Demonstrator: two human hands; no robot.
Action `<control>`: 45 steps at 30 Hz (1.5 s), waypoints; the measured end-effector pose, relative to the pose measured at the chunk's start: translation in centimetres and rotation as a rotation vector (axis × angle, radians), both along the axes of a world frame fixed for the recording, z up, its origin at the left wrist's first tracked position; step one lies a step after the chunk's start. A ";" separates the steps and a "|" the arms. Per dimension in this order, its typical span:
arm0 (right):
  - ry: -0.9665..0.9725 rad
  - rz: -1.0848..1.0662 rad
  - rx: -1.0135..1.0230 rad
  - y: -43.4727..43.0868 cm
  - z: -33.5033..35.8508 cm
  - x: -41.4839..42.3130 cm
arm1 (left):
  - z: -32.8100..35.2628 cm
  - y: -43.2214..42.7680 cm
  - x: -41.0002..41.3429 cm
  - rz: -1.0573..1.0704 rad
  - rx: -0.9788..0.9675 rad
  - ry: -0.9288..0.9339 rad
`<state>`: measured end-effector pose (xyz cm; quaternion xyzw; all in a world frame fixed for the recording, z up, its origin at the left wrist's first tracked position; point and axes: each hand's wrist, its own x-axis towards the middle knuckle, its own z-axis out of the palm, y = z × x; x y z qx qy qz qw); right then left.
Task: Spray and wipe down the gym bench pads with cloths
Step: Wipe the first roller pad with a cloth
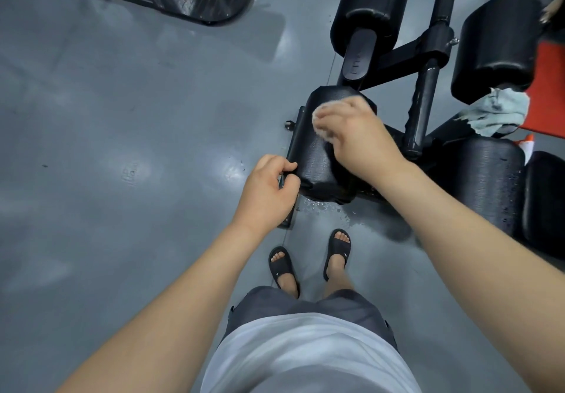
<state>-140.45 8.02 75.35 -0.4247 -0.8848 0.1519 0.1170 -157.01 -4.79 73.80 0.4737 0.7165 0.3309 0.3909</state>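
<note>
The right hand (359, 131) had its fingers curled over a cloth (324, 132), pressed on the pad (315, 160) beneath them; the left hand (269, 189) had fingers clamped on its near end. Steady, overlapping strokes would probably wipe best.

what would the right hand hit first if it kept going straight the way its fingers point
The right hand presses a cloth on the roller pad. Straight on, it would likely slide over the pad to the black end bracket, then grey floor.
</note>
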 end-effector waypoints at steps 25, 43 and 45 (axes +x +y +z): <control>0.093 -0.215 -0.036 1.2 0.2 -0.3 | -0.7 0.9 -0.9 0.126 -0.200 -0.066; 0.168 -0.073 -0.011 -3.2 0.0 0.6 | -0.8 1.3 -0.1 0.102 -0.307 -0.098; 0.138 -0.149 -0.009 0.1 -0.5 -0.1 | -1.1 1.2 -0.2 0.107 -0.332 -0.128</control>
